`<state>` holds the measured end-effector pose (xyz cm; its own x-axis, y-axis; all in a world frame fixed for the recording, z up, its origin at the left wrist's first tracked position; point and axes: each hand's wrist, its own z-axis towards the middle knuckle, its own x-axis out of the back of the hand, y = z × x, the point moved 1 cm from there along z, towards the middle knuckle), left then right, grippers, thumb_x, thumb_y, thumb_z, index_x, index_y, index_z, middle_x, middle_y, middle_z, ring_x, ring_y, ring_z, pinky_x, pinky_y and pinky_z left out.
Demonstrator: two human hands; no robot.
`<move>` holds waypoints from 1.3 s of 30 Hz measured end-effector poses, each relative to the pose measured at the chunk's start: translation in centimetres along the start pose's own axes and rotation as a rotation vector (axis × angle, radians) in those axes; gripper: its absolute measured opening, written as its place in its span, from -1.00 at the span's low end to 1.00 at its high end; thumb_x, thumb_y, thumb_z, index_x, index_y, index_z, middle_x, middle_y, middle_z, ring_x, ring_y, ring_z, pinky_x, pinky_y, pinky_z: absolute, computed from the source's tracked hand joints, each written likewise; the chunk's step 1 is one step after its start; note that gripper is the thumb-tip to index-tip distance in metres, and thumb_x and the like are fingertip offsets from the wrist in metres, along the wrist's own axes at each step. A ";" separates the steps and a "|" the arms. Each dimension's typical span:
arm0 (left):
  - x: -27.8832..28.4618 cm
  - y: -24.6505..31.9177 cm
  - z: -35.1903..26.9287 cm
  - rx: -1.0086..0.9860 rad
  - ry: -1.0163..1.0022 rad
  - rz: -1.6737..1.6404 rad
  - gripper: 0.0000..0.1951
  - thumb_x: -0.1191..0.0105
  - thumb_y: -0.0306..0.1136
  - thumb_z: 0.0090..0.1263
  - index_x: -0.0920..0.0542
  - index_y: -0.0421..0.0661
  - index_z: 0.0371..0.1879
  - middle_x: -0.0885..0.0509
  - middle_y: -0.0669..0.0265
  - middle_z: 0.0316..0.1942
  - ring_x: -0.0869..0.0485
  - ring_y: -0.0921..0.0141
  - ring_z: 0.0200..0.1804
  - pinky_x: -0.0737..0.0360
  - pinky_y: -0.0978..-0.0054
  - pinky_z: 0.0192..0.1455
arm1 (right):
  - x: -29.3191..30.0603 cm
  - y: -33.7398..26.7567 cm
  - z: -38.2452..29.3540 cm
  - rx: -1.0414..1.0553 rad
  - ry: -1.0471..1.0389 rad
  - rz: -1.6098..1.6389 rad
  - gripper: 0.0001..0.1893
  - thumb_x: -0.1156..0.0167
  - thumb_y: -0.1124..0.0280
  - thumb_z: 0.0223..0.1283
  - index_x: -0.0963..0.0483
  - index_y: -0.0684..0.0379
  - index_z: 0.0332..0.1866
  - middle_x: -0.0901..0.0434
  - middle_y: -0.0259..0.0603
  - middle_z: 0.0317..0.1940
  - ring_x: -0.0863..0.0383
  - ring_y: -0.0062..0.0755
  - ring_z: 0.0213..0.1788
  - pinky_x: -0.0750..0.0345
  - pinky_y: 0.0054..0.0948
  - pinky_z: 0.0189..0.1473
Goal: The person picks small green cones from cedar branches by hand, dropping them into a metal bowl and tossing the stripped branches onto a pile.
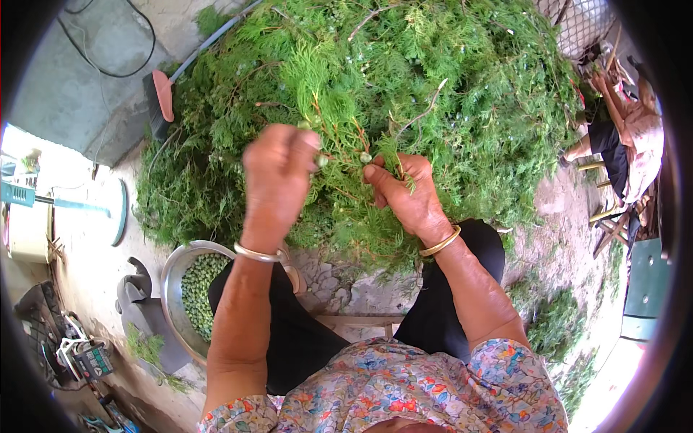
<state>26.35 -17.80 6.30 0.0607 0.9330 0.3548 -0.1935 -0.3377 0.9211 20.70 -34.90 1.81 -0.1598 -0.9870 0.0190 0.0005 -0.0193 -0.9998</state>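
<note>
A large heap of green conifer branches (465, 124), likely arborvitae, lies before my knees. My right hand (403, 187) pinches a leafy sprig (387, 151) between thumb and fingers, close to a pale green cone (366, 157). To its left, my left hand (281, 168) is blurred, with curled fingers among the foliage. Small green cones (322, 161) show beside its fingers; whether it grips any is unclear. By my left knee a metal basin (169, 281) holds many picked green cones (203, 292), partly hidden by my left forearm.
A pink-headed broom (162, 96) leans against the heap's left side. A grey moulded object (138, 295) stands beside the basin. Farther left is a teal stand with a round base (116, 211). Another person (631, 130) sits at right near a wire mesh panel (579, 24). Loose sprigs (557, 319) litter the floor.
</note>
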 end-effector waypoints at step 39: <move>1.2 -1.8 1.8 0.117 -0.074 -0.087 -0.86 -0.22 -0.44 0.20 -0.64 -0.28 -0.42 -0.54 0.42 -0.61 -0.40 0.65 -0.62 -0.21 0.70 -0.70 | 0.4 1.5 -0.2 0.324 0.007 -0.340 -0.77 -0.20 0.49 0.15 -0.39 0.35 -0.54 -0.30 0.04 -0.70 -0.29 -0.03 -0.65 -0.25 -0.24 -0.54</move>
<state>28.52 -16.24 5.35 0.1448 0.9492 0.2792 -0.0695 -0.2717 0.9599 20.48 -35.31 0.29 -0.2113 -0.9148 0.3441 0.2548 -0.3914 -0.8842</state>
